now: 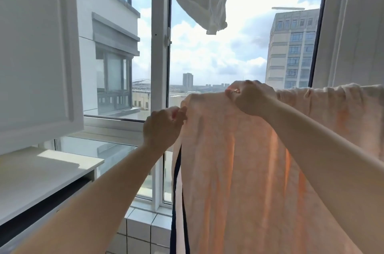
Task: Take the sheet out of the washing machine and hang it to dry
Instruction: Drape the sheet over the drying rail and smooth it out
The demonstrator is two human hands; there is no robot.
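Presently we note the left hand (163, 127) pinching the pale peach fabric sheet (239, 170) at its edge, the right hand (248, 98) gripping its top fold.

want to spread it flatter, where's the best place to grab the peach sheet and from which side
Probably along the top fold of the peach sheet, where it bends over the hidden support; the cloth below just hangs loose. Come from the near side at its left edge, where the left hand already pinches the corner, while the right hand grips the fold further along.
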